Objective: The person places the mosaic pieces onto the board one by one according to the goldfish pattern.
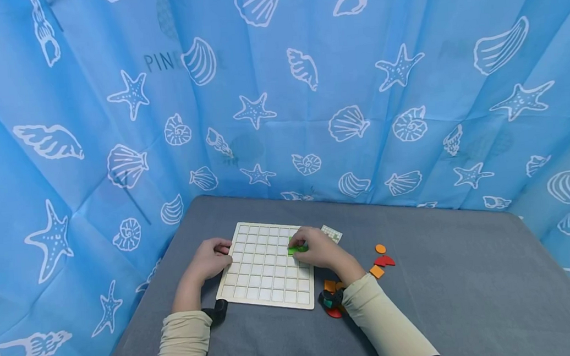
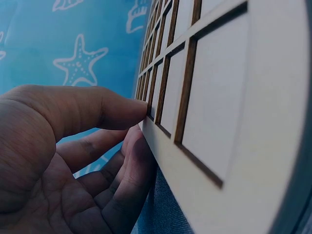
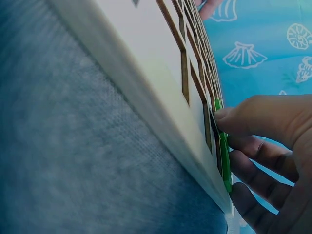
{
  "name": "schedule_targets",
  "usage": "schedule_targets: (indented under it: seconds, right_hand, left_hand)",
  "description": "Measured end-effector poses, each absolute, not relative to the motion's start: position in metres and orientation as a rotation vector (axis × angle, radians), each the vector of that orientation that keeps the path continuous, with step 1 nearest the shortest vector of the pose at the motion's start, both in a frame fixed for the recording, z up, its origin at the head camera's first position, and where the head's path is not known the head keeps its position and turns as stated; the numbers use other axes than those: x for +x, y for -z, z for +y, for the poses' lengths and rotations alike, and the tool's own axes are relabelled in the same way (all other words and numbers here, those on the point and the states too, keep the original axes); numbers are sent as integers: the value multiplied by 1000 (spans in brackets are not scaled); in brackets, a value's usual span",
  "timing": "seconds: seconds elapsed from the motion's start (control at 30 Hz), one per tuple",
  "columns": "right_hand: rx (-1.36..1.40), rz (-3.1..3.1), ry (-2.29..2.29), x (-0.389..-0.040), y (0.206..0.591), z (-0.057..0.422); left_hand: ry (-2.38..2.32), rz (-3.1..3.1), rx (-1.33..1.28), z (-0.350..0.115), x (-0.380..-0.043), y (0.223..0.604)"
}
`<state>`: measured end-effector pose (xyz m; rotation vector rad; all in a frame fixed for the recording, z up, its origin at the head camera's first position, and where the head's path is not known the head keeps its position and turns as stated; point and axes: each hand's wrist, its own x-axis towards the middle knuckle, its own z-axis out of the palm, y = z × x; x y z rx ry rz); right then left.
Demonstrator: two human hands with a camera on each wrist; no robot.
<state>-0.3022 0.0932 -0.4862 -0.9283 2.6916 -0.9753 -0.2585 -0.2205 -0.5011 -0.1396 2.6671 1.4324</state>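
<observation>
A pale wooden grid board (image 1: 269, 305) with square recesses lies at an angle on the grey table. My left hand (image 1: 208, 261) holds its left edge; in the left wrist view the thumb (image 2: 117, 112) presses on the rim while the fingers curl at the edge below. Over the board's right side, my right hand (image 1: 316, 247) pinches a flat green piece (image 1: 292, 251), partly hidden beneath the fingers. The right wrist view shows the green piece (image 3: 225, 161) lying along the grid near the board's edge, thumb and fingertips on it.
Behind my right hand lies a small patterned card (image 1: 336, 230). To the right are an orange disc (image 1: 380, 248), a red half-round piece (image 1: 381, 260) and an orange square (image 1: 376, 271). More orange pieces (image 1: 329, 286) and a red piece (image 1: 333, 312) lie partly hidden by my right wrist. A blue curtain (image 1: 273, 146) hangs behind.
</observation>
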Motion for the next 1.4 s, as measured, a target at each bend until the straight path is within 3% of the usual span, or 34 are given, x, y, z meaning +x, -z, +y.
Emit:
schedule_targets:
  seconds: [0.53,0.97,1.4]
  right_hand:
    - [-875,2698,1081,-300,467,147]
    - [-857,2735,990,-257,465,221]
    - [-902,2655,1054,-231,480,236]
  left_hand:
    - [-1424,2655,-124,-218,-261,496]
    - [-1401,2660,-122,-217,-264,497]
    - [-1387,2678,-135,-219,-260,501]
